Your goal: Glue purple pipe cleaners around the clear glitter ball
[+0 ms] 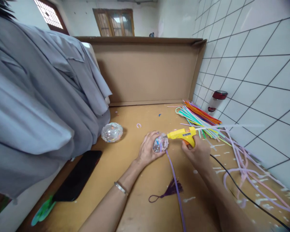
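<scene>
In the head view my left hand (148,149) is closed around a clear, faceted round ball (157,147), holding it against the table. A lilac pipe cleaner (175,182) runs from the ball toward the table's front edge. My right hand (200,154) grips the handle of a yellow hot glue gun (183,135), a long translucent glue stick (239,125) jutting from its rear. The gun's nozzle meets the ball's right side; whether glue is flowing cannot be made out. A dark purple tassel (171,189) with a cord loop lies below the hands, partly under the pipe cleaner.
Another clear faceted bowl-like piece (112,132) stands left. A black phone (78,175) lies by draped grey cloth (50,96). Coloured pipe cleaners (200,116) and a lidded jar (216,101) are at right. A black cord (241,188) trails rightward; cardboard (149,71) stands behind.
</scene>
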Demonstrator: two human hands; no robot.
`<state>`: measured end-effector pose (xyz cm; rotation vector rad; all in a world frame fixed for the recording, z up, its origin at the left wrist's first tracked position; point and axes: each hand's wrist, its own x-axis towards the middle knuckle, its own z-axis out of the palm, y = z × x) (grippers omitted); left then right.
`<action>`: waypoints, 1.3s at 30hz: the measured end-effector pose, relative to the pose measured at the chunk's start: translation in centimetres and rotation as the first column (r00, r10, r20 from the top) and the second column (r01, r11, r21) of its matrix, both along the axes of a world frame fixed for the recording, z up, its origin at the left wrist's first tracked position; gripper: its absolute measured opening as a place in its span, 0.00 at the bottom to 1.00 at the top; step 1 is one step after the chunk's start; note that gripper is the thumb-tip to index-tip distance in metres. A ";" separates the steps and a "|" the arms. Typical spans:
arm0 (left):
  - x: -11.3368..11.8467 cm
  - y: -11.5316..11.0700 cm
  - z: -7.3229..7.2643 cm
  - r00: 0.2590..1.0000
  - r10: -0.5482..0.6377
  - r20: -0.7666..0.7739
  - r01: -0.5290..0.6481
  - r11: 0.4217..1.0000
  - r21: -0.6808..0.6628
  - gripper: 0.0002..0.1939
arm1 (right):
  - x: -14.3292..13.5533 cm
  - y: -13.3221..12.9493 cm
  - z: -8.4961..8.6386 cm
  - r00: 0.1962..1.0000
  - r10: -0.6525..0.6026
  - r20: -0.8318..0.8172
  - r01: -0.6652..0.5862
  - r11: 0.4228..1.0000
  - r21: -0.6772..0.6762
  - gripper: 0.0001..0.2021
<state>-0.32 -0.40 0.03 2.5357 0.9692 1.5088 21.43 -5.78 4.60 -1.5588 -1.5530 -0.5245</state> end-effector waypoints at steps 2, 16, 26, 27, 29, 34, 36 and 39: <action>0.0 0.0 0.0 1.000 -0.003 -0.009 0.003 1.000 0.000 0.38 | 0.0 0.0 -0.1 0.999 0.020 0.029 -0.020 1.000 0.011 0.10; 0.1 0.0 -0.2 0.999 -0.015 -0.036 0.016 1.000 0.024 0.39 | -0.1 -0.1 -0.2 0.984 0.061 0.168 -0.075 0.994 0.077 0.08; 0.1 0.0 -0.1 0.999 -0.018 -0.031 0.019 1.000 0.021 0.39 | 0.0 -0.1 -0.3 0.982 0.064 0.180 -0.081 0.993 0.088 0.07; 0.1 0.0 -0.1 0.999 -0.017 -0.033 0.017 1.000 0.021 0.39 | 0.0 -0.1 -0.2 0.980 0.068 0.185 -0.087 0.992 0.094 0.07; 0.1 0.0 -0.1 0.999 -0.014 -0.036 0.015 1.000 0.023 0.39 | 0.0 -0.2 -0.1 0.980 0.077 0.186 -0.097 0.990 0.099 0.07; 0.1 -0.1 0.1 0.999 -0.008 -0.040 0.008 1.000 0.016 0.39 | 0.0 -0.2 -0.1 0.983 0.093 0.156 -0.107 0.991 0.084 0.07; 0.1 -0.1 0.0 0.999 -0.010 -0.041 0.010 1.000 0.005 0.40 | 0.1 -0.2 -0.2 0.982 0.094 0.162 -0.111 0.989 0.097 0.07; 0.0 -0.1 -0.1 0.999 -0.026 -0.036 0.026 1.000 -0.001 0.40 | 0.1 -0.1 -0.2 0.981 0.087 0.176 -0.107 0.989 0.105 0.07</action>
